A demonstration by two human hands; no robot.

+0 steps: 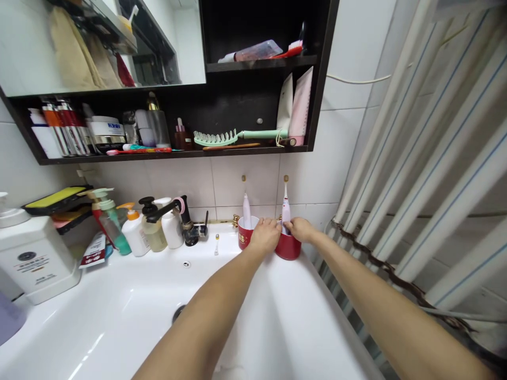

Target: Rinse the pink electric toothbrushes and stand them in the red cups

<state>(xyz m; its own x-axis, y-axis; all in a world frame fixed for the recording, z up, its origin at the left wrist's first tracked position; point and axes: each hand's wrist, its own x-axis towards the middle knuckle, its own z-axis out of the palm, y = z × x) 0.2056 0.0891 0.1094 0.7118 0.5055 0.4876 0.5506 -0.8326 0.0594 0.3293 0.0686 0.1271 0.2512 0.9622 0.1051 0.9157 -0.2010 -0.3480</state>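
Note:
Two red cups stand side by side on the sink's back right ledge, each with a pale pink electric toothbrush upright in it. My right hand (pixel 300 230) is closed around the lower part of the right toothbrush (pixel 285 207), just above the rim of the right cup (pixel 288 248). Between the cups, my left hand (pixel 266 233) has its fingers bent against the left side of the right cup; their tips are partly hidden. The left cup (pixel 244 240), white inside, is partly covered by that hand. Its toothbrush (pixel 246 210) leans slightly.
A small brush head (pixel 216 244) lies on the ledge beside the black faucet (pixel 190 227). Several pump bottles (pixel 153 227) line the left. Above hangs a dark shelf (pixel 178 153) with a green hairbrush (pixel 241 136). A striped curtain (pixel 404 174) borders the right.

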